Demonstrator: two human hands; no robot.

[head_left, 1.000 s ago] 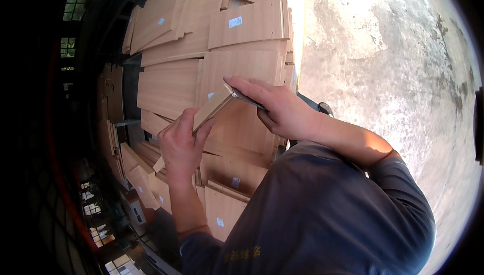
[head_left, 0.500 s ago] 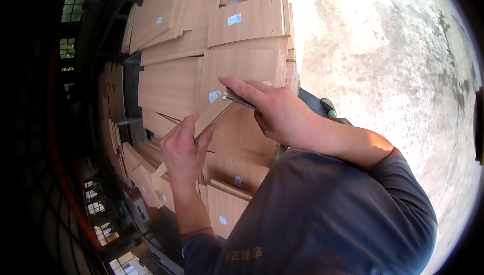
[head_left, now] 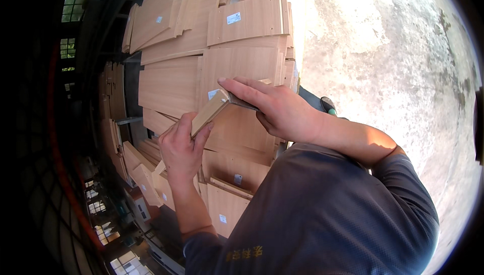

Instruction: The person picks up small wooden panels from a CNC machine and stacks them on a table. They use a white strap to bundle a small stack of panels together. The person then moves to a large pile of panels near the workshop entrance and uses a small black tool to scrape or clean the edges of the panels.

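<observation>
My left hand is closed around the lower end of a narrow pale wooden strip, thumb on one side and fingers on the other. The strip slants up to the right, and a small whitish spot shows near its upper end. In my right hand is a dark flat tool, mostly covered by the palm and fingers; its exact kind cannot be made out. Its edge meets the strip's upper end. The right forefinger reaches out over that end.
Stacked wood-veneer panels, several with white labels, spread beneath and beyond my hands. More boards lean at the lower left. Bare concrete floor lies to the right, with a shoe near the stack.
The strip has turned slightly in my left hand, and its upper end has shifted a little left. The dark tool has slid slightly along that end. Both hands keep their hold.
</observation>
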